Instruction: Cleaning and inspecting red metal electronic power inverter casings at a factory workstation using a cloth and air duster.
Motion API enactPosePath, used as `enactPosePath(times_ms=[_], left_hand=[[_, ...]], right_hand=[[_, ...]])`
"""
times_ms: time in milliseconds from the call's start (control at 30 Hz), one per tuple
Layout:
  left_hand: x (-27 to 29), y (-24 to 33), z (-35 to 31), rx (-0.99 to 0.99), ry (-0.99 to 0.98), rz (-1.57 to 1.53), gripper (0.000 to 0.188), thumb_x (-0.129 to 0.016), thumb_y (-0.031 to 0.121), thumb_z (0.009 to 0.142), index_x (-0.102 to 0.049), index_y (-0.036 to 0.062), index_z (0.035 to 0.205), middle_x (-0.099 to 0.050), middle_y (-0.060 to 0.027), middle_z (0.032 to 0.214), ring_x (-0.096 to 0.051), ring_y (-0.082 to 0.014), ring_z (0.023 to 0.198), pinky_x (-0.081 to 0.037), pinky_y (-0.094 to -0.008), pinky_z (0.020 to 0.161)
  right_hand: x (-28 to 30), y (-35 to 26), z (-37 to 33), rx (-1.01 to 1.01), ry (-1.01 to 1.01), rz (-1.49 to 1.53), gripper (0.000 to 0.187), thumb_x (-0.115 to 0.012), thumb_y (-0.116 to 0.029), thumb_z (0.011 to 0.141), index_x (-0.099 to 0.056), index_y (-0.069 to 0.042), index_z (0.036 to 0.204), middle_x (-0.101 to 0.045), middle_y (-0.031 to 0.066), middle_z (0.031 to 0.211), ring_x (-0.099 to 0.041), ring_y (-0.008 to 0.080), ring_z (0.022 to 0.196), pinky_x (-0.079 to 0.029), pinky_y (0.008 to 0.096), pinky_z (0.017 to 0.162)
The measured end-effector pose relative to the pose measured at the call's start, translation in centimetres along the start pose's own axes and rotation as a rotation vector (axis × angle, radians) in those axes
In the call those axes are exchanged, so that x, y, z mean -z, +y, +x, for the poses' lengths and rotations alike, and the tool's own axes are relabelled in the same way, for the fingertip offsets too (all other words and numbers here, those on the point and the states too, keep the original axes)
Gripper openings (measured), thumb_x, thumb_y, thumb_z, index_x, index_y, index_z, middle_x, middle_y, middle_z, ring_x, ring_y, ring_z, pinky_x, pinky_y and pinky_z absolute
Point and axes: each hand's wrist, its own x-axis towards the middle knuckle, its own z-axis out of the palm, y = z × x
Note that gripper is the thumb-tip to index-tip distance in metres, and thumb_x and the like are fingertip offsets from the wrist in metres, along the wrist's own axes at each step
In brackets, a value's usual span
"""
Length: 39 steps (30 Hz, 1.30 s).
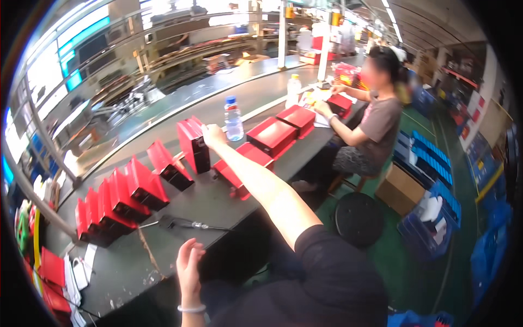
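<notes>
My right arm reaches across the bench, and my right hand (214,136) is closed on the upper right edge of an upright red-and-black box (190,143). Beside that hand, nearer me, a red box (244,163) lies on the bench edge. My left hand (189,262), with a white band at the wrist, hangs in front of the bench. Its fingers are loosely bent and apart, with nothing in them. Left of the gripped box, several red-and-black boxes lean in a row, the closest a tilted box (168,163).
A black corded tool (182,222) with a thin metal tip lies on the dark bench (212,210). A blue-capped water bottle (233,121) stands behind red boxes (271,136). At right a seated co-worker (376,109) handles another box. A round black stool (358,219) stands on the floor.
</notes>
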Motion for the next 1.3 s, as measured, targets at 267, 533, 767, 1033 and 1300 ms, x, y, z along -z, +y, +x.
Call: enactPosePath(times_ms=[267,533,767,1033,1300], left_hand=[[-1.3,3.9,1.9,-0.392,-0.069,0.301,0.067,-0.067,0.035,0.083,-0.042,0.0023,0.135,-0.046,-0.0093,0.137,-0.041,-0.0210,0.126,-0.028,-0.0380,0.105],[-2.0,5.6,-0.1,-0.204,-0.091,0.117,0.083,-0.080,0.011,0.068,-0.035,-0.0013,0.136,-0.050,-0.0132,0.129,-0.048,-0.0202,0.117,-0.038,-0.0356,0.100],[0.2,1.2,-9.8,0.016,-0.095,-0.024,0.070,-0.083,0.005,0.061,-0.050,0.0009,0.123,-0.059,-0.0078,0.117,-0.054,-0.0158,0.110,-0.042,-0.0344,0.097],[3.5,-1.3,-15.7,0.025,0.322,0.166,0.068,-0.083,0.004,0.059,-0.050,0.0022,0.118,-0.060,-0.0081,0.112,-0.058,-0.0180,0.105,-0.046,-0.0349,0.094],[7.4,-6.3,-18.3,-0.156,0.621,0.582,0.067,-0.081,0.018,0.060,-0.052,0.0002,0.117,-0.062,-0.0096,0.107,-0.059,-0.0169,0.100,-0.045,-0.0304,0.091]], right_hand=[[14.5,-2.0,-3.6,0.054,-0.343,0.612,0.031,-0.050,-0.026,0.096,-0.064,0.000,0.089,-0.057,-0.0015,0.068,-0.049,0.0050,0.057,-0.039,0.0216,0.052],[19.7,-7.0,-15.5,0.002,-0.946,0.546,0.035,-0.052,-0.029,0.094,-0.064,0.003,0.086,-0.064,0.0027,0.080,-0.055,0.0082,0.075,-0.044,0.0253,0.071],[14.9,-5.5,-21.4,-0.109,-1.499,0.506,0.029,-0.054,-0.021,0.094,-0.064,0.005,0.097,-0.065,0.0016,0.091,-0.055,0.0061,0.084,-0.046,0.0246,0.079],[0.5,-3.8,-18.3,0.547,-0.809,-0.366,0.053,-0.060,-0.052,0.081,-0.059,-0.004,0.102,-0.061,0.0147,0.103,-0.061,0.0292,0.094,-0.048,0.0378,0.081],[-1.3,-4.1,-19.2,0.170,-1.065,-0.309,0.041,-0.068,-0.029,0.064,-0.061,0.001,0.091,-0.065,0.0173,0.087,-0.065,0.0227,0.077,-0.051,0.0345,0.069]])
